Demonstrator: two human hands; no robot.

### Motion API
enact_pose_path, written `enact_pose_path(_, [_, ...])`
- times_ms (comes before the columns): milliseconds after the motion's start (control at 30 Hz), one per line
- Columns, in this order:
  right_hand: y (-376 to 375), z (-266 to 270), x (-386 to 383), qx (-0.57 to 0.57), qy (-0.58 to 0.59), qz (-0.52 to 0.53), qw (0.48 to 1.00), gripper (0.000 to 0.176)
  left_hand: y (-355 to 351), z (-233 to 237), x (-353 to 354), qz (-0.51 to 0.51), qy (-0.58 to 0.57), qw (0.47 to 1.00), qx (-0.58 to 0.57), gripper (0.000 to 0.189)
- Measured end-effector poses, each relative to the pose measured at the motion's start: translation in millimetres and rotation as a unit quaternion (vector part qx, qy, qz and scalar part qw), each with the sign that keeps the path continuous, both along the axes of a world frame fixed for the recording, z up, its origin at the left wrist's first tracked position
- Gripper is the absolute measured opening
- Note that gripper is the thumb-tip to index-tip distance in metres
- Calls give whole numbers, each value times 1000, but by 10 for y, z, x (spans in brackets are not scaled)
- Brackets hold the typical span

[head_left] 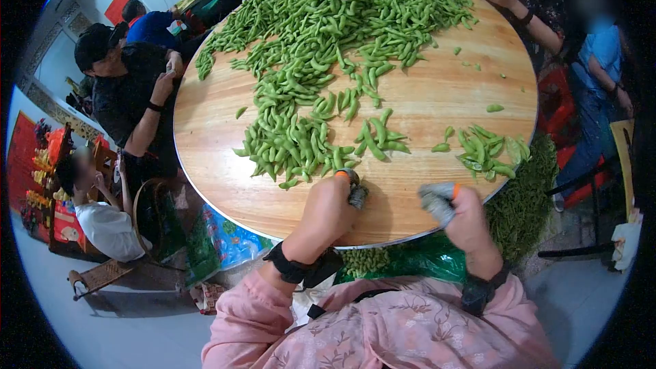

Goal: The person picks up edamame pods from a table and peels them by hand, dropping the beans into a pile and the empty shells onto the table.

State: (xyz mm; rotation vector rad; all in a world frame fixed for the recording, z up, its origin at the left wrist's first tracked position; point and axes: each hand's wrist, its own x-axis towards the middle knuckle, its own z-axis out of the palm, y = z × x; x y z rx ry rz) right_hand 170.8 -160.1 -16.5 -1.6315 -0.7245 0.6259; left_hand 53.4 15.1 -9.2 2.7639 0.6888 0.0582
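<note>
Over the near edge of the round wooden table (410,215), my left hand (335,201) has its fingers curled together, with dark and orange coverings on the fingertips. Whatever it may hold is too small to make out. Just beyond it lies the near end of a large heap of green pods (290,143). My right hand (458,212) hovers to the right, apart from the left, its covered fingers smeared by motion. A small pile of pods (482,150) is on the tabletop beyond the right hand.
Shelled green beans (365,261) and green plastic (427,260) are below the near table edge. Cut plant waste (529,212) is heaped at the right. Several people stand or sit around the table; one in a black cap (126,89) is at the left. A red stool (557,99) stands right.
</note>
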Motion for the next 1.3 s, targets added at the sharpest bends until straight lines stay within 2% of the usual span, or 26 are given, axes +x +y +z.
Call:
enact_pose_path(33, [71,-15,-78,1,1,1,1000,15,27,-75,-59,35,-111,976,-186,19])
enact_pose_path(67, [138,-30,-146,19,32,38,999,15,36,-123,-113,69,-216,904,-363,15])
enact_pose_path(100, [187,-37,-199,37,63,76,994,15,2,-85,-167,98,-262,815,-508,12])
enact_pose_path(133, [225,-28,-231,36,65,79,994,15,-43,-54,-224,102,-262,814,-508,12])
enact_pose_path(200, [293,-7,-282,54,262,139,953,12,-133,-5,-331,133,-264,671,-680,13])
enact_pose_path(233, [316,-28,-314,73,285,164,941,10,-170,16,-361,144,-269,646,-700,13])
enact_pose_path(267, [330,-16,-342,69,286,164,942,10,-206,15,-376,146,-270,643,-702,13])
enact_pose_path(333, [346,34,-378,92,334,167,923,8,-258,2,-393,161,-309,566,-747,15])
enact_pose_path(567, [348,91,-404,90,285,168,939,10,-289,12,-434,142,-327,584,-729,14])
enact_pose_path(633, [359,119,-418,102,285,168,938,12,-310,26,-424,123,-355,615,-693,9])
enact_pose_path(767, [372,137,-421,89,281,169,941,12,-316,41,-432,139,-362,610,-691,8])
enact_pose_path(933, [392,114,-436,136,295,179,929,12,-311,74,-431,139,-318,659,-668,10])
enact_pose_path(1067, [371,93,-413,111,253,164,947,12,-324,78,-410,135,-330,646,-676,11])
enact_pose_path(1133, [351,171,-397,119,317,176,924,12,-318,91,-408,153,-313,647,-679,14])
enact_pose_path(1267, [334,122,-376,118,316,176,925,12,-284,48,-417,133,-295,623,-712,14])
enact_pose_path(1300, [333,109,-375,100,297,166,935,11,-288,31,-412,122,-293,665,-676,15])
